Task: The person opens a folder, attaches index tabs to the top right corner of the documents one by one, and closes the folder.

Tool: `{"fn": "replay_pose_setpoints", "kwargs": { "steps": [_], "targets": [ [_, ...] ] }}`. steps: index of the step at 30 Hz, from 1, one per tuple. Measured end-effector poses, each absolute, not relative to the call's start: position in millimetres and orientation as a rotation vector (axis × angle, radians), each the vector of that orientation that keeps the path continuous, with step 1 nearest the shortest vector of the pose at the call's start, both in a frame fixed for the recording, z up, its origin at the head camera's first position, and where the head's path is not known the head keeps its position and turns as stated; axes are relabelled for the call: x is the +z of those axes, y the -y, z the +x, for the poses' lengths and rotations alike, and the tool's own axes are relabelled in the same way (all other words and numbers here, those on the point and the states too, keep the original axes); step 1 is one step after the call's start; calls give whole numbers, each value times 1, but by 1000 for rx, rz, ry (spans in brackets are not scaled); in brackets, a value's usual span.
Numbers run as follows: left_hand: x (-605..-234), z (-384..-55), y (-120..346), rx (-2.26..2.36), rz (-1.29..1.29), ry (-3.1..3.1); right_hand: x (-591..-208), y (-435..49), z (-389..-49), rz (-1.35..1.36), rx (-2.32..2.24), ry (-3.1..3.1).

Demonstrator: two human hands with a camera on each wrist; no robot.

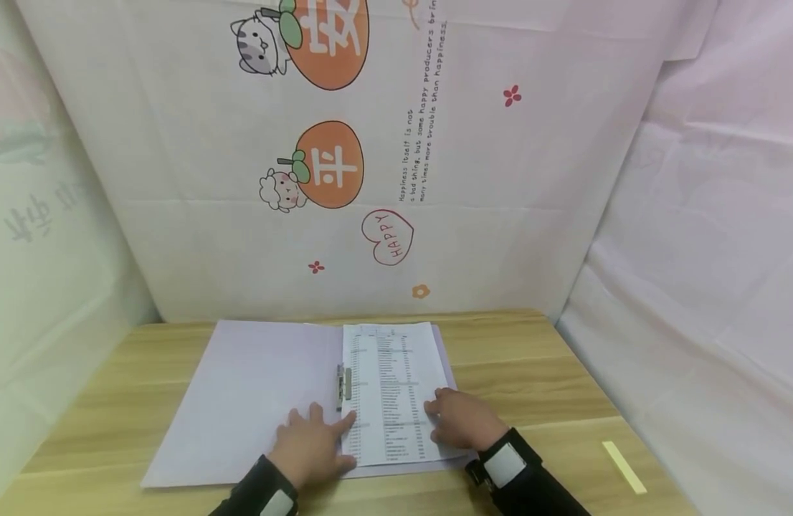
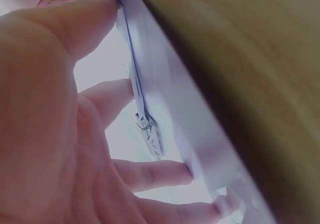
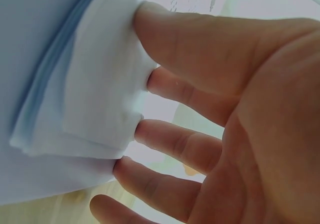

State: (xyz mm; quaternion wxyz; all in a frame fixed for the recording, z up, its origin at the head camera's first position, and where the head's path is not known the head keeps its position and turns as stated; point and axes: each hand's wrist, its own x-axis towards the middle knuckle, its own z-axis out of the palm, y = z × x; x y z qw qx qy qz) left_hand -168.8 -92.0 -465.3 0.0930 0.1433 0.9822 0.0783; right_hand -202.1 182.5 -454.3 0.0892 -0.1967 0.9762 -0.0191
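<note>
A pale lavender folder (image 1: 261, 401) lies opened flat on the table, with a metal clip (image 1: 343, 385) along its fold. Printed sheets (image 1: 396, 401) with columns of text lie on its right side. My left hand (image 1: 309, 444) is spread across the fold, thumb and index finger touching the left part of the sheets and the other fingers on the folder. At the right edge of the sheets, my right hand (image 1: 464, 421) rests its fingertips. In the right wrist view, the stacked sheets (image 3: 105, 79) show slightly uneven edges against the extended fingers.
The wooden table (image 1: 519, 365) extends around the folder. A yellow tape strip (image 1: 624, 467) is on its right side. White printed cloth (image 1: 500, 201) hangs behind the table, and more cloth (image 1: 713, 287) hangs at both sides.
</note>
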Motion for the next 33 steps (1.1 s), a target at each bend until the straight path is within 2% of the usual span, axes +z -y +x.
{"fn": "replay_pose_setpoints", "kwargs": {
  "steps": [16, 23, 26, 33],
  "targets": [
    [-464, -166, 90, 163, 417, -2915, -464, -186, -194, -581, -43, -2939],
    [-472, -165, 89, -40, 439, -3007, -465, -188, -189, -602, -81, -2956],
    [-474, -162, 88, -79, 478, -3033, -465, -198, -189, -609, -115, -2936],
    [-469, -151, 82, -109, 565, -3042, -460, -240, -184, -442, -327, -2944]
  ]
}}
